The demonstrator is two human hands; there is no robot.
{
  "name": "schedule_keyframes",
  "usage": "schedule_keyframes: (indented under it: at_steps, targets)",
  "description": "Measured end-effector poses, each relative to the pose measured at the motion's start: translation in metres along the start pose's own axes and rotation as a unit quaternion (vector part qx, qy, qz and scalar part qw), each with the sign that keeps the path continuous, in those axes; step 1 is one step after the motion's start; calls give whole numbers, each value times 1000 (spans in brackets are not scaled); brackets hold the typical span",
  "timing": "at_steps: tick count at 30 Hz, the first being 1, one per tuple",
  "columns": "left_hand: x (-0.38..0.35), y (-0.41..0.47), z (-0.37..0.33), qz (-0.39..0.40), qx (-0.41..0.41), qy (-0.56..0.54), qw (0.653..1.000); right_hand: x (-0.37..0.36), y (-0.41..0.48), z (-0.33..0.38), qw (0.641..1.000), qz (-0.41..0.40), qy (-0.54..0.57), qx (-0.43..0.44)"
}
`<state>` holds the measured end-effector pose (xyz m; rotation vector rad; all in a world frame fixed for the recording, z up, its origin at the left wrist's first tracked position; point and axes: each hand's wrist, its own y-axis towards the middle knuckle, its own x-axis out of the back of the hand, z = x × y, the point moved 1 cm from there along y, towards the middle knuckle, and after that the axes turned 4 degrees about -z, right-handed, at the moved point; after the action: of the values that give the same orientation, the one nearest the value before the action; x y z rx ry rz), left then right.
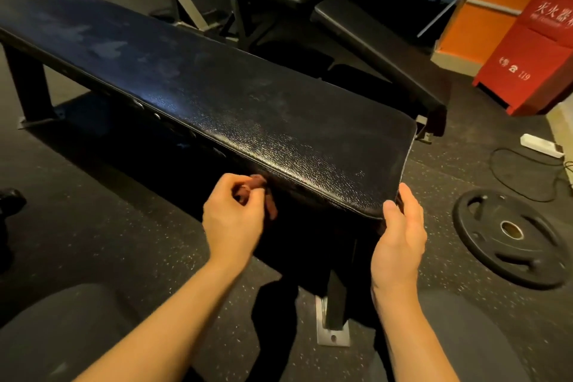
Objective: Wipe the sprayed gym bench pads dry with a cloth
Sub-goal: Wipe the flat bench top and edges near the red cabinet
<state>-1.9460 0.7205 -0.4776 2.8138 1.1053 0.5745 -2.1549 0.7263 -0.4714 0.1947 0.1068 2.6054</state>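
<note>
1 cloth [259,183], perhaps, in left hand [234,220]; right hand [400,239] touches pad [279,121].

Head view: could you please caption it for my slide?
Left hand grips cloth at bench pad; right hand touches its end.

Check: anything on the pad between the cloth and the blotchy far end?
Nothing visible. The left hand pinches the cloth at the near side edge of the bench pad; nothing lies on its top up to the pale blotches. The right hand rests on the near corner, beside that path.
</note>
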Motion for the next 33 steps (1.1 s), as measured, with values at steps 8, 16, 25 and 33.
schedule_keyframes:
  at_steps: [8,16,25,33]
  targets:
    - [35,51,-9,-90,111,-141,980,-6,0,2,1000,-20,-3,-3]
    - [10,21,-14,6,143,-270,952,-11,-6,2,1000,-8,4,-7]
    - [-5,-19,-20,95,7,-205,974,-12,-8,-1,1000,-2,13,-1]
    - [-22,-74,-28,267,-84,-173,944,0,0,-2,993,-35,92,-58]
